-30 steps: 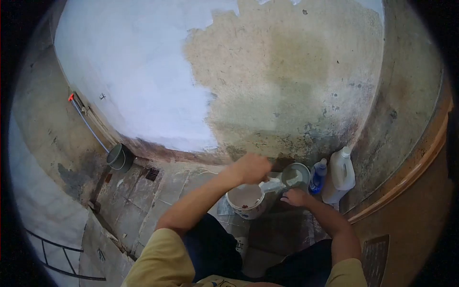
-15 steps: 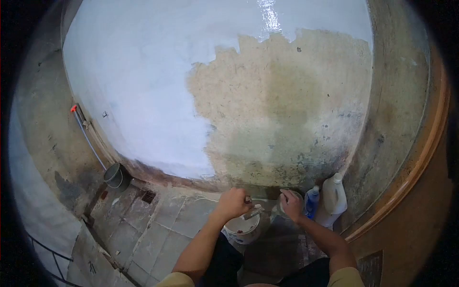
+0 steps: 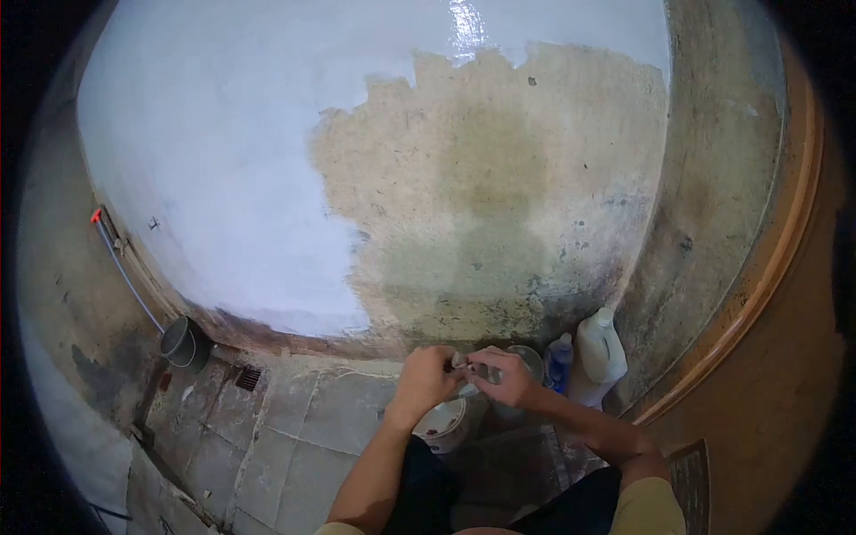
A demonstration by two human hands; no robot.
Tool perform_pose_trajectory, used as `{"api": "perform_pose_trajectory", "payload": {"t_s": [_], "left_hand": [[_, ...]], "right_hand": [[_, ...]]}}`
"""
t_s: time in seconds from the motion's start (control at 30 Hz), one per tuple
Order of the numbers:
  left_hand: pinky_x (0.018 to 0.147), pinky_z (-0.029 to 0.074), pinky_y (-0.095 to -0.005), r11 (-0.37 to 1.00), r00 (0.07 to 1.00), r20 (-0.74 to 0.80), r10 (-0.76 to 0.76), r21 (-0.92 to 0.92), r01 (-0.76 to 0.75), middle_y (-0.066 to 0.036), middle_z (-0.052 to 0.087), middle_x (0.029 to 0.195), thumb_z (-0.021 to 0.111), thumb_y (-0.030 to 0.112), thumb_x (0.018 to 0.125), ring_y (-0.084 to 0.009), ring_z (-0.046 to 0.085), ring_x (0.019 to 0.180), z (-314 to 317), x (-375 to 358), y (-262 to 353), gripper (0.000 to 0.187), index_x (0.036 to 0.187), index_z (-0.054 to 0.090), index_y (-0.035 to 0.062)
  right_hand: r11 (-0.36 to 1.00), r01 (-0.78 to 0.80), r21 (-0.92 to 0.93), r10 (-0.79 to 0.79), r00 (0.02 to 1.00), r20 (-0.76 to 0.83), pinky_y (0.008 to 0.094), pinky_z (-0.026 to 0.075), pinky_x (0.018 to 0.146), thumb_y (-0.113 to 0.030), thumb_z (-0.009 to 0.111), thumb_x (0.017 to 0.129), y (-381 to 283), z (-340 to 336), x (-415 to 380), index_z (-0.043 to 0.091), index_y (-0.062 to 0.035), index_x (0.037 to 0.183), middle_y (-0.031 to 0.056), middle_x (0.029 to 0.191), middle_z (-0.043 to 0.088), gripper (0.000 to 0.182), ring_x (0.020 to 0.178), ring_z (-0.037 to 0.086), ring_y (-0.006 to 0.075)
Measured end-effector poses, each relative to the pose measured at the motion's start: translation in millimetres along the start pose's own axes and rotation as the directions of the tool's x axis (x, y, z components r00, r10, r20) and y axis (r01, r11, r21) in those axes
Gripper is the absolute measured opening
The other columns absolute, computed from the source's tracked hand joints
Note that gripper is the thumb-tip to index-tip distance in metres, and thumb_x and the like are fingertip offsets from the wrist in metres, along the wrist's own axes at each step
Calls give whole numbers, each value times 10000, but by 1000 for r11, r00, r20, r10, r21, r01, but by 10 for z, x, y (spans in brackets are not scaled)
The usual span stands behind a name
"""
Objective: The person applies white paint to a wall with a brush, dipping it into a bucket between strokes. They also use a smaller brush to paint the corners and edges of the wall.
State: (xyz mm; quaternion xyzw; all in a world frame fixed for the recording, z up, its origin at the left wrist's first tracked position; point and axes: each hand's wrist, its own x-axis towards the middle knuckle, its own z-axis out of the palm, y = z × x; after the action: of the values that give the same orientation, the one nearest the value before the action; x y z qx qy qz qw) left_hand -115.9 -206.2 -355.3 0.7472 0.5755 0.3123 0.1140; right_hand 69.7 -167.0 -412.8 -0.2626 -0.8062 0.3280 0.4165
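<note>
My left hand (image 3: 426, 383) is closed round a paintbrush (image 3: 460, 362), of which only small parts show between the fingers. My right hand (image 3: 506, 378) meets it from the right, with thumb and fingertips pinched together at the brush; what they grip is too small to tell. Just below the hands stands a white paint bucket (image 3: 443, 426), partly covered by my left hand and forearm. A clear round container (image 3: 528, 358) sits behind my right hand and is partly hidden.
White paint covers the left and top of the wall (image 3: 205, 178); the rest is bare and stained. A blue bottle (image 3: 558, 364) and a large white jug (image 3: 601, 348) stand at right. A dark bucket (image 3: 185, 342), a long-handled tool (image 3: 129, 269) and a floor drain (image 3: 249, 379) are at left.
My right hand has moved left from the clear container to meet my left hand. The paintbrush is raised a little from over the white bucket. The view has shifted slightly right.
</note>
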Motion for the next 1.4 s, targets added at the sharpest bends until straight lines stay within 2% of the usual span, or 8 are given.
{"api": "perform_pose_trajectory", "payload": {"t_s": [0.47, 0.6, 0.67, 0.77, 0.83, 1.13, 1.33, 1.4], "left_hand": [[574, 480, -395, 967, 978, -185, 98, -213, -137, -173, 636, 724, 727, 175, 774, -340, 621, 621, 13, -52, 262, 172, 802, 665, 17], [599, 503, -345, 901, 977, -119, 177, -380, -209, -138, 661, 782, 734, 170, 789, -268, 634, 635, 58, -204, 540, 182, 894, 685, 29], [602, 504, -325, 876, 974, -58, 219, -427, -223, -125, 667, 769, 752, 172, 784, -236, 631, 632, 156, -303, 629, 210, 925, 694, 28], [631, 532, -346, 791, 881, -98, 463, -402, -461, -124, 665, 798, 750, 187, 787, -269, 645, 656, 253, -493, 766, 210, 924, 688, 40], [634, 540, -368, 725, 814, -8, 581, -449, -522, -128, 655, 804, 735, 186, 801, -298, 649, 683, 255, -635, 866, 189, 909, 673, 43], [590, 500, -433, 784, 879, 174, 444, -550, -288, -133, 601, 727, 683, 211, 831, -329, 619, 664, 879, -716, 764, 183, 834, 618, 39], [624, 506, -439, 778, 895, 190, 403, -587, -225, -153, 611, 736, 637, 189, 849, -362, 623, 704, 1002, -686, 607, 162, 812, 613, 34], [631, 510, -439, 746, 899, 142, 415, -618, -247, -152, 625, 761, 630, 180, 849, -363, 625, 702, 973, -630, 588, 150, 822, 619, 33]], "right_hand": [[998, -21, -55, 19, 999, -41, 381, 498, 741, -149, 686, 820, 407, 229, -83, 643, -16, 983, 191, 928, 644, 215, 837, 639, 331], [958, 183, -222, -196, 980, -40, 409, 484, 756, -187, 683, 799, 799, 374, -154, 607, -23, 1010, 181, 886, 634, 278, 808, 625, 339], [861, -223, 458, 180, 974, 136, 395, 477, 736, -222, 708, 773, 1444, 553, -259, 571, -34, 1027, 167, 871, 625, 344, 789, 620, 281], [964, -265, 7, 265, 961, -81, 382, 470, 697, -237, 715, 765, 874, 443, -184, 549, -23, 1010, 129, 839, 617, 365, 741, 584, 211], [954, -298, 1, 296, 946, -136, 333, 478, 683, -176, 713, 771, 747, 422, -115, 572, -25, 966, 91, 802, 608, 285, 723, 569, 147], [892, -409, 195, 440, 883, -161, 326, 492, 635, -174, 640, 831, 1314, 806, -69, 649, -15, 840, 77, 715, 649, 160, 644, 597, 141], [823, -509, 251, 510, 858, 67, 325, 504, 689, -200, 686, 821, 978, 782, -2, 685, -22, 958, 108, 795, 683, 226, 706, 625, 151], [920, -389, 39, 384, 919, 90, 336, 511, 694, -211, 705, 815, 1006, 833, 2, 685, -25, 979, 136, 846, 693, 248, 713, 643, 185]]}}
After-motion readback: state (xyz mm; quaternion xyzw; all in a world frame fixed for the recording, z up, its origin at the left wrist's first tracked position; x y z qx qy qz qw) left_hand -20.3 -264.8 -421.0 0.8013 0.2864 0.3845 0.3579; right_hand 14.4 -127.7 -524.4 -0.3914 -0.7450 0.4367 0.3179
